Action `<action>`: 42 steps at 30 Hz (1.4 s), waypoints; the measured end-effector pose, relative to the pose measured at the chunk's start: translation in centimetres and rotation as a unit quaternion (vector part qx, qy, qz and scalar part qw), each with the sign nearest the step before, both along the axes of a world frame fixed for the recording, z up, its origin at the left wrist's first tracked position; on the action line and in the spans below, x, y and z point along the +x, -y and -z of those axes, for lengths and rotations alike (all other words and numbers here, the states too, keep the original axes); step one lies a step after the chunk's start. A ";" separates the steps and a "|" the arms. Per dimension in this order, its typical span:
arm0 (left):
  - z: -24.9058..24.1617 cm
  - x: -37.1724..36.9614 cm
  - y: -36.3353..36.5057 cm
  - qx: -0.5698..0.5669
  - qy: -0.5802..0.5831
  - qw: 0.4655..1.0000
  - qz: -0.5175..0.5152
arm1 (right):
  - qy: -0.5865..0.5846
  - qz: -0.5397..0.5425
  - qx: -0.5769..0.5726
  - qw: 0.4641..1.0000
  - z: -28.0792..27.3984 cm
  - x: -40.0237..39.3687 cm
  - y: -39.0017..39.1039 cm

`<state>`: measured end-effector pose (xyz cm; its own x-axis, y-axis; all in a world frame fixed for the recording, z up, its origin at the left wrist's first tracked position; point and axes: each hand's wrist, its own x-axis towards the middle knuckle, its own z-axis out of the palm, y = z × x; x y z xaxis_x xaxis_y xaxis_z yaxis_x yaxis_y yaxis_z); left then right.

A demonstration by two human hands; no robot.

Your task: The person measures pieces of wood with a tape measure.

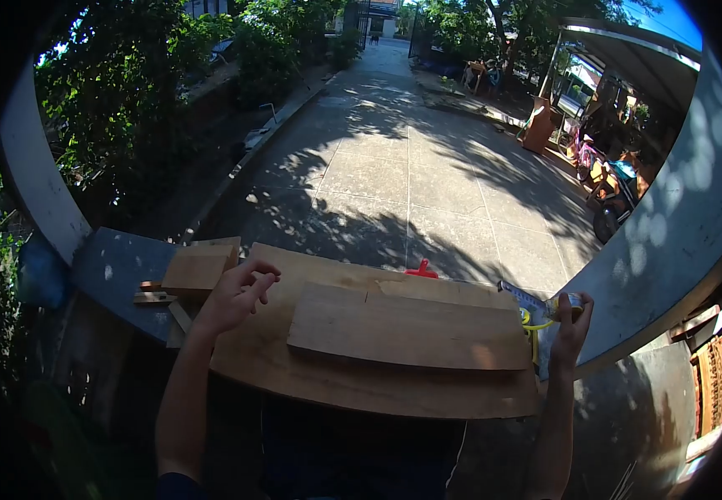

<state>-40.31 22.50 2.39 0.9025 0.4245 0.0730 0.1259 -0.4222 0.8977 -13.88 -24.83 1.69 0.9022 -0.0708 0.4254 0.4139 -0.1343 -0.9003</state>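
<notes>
My left hand [243, 296] hovers over the left part of a large wooden board [253, 358], its fingers bent and apart, holding nothing. On that board lies a thick wooden plank [403, 327] with a small dark mark near its top edge. At the right end, my right hand [572, 325] has its fingers wrapped round a tape measure [559, 307]. Yellow and pale items [528, 318] sit just left of it, too small to make out. A red clamp-like object [422, 269] shows at the board's far edge.
Wooden blocks [196, 271] and offcuts lie on the grey ledge [119, 267] at the left. A pale curved pillar [669, 225] rises at the right. Beyond is a paved yard [369, 175], with a motorbike [611, 208] at its right side.
</notes>
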 end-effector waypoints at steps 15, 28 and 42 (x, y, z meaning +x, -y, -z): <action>-0.2 2.2 4.0 0.113 -0.159 0.981 0.005 | -0.228 -0.185 -0.379 0.878 -1.3 -0.8 1.8; -2.9 0.0 6.8 -0.009 0.118 0.989 -0.084 | -0.095 -0.188 -0.208 0.955 -3.9 -5.2 1.8; -1.3 -2.5 6.8 0.024 0.163 0.984 -0.069 | -0.105 -0.177 -0.204 0.957 -3.1 -4.9 0.7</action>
